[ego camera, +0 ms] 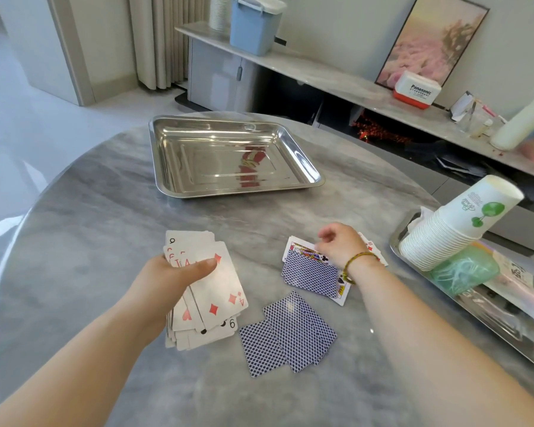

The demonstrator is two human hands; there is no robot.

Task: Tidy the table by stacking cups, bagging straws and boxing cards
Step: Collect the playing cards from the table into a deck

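Nearest the camera, a small overlapping bunch of blue lattice-backed playing cards (285, 337) is lying face down on the grey marbled round desk (90, 241), not yet gathered. Just left of it, the left hand (167, 278) is clamping a thick fan of face-up playing cards (207, 291), thumb pressing across the four of diamonds on top. A little farther out, the right hand (339, 241) is reaching onto a second loose spread of mixed face-up and face-down cards (312, 272), fingers curling at its far edge; whether they are pinching a card already I cannot tell. At the right rim, a steel tray (490, 318) is carrying a tilted nested stack of white paper cups with a green tree print (457, 223) beside a green plastic packet (463, 269), so the cup stacking looks done. Farthest off, an empty shiny rectangular steel tray (228, 155) is sitting. The card collecting looks roughly half through, and no card box is showing
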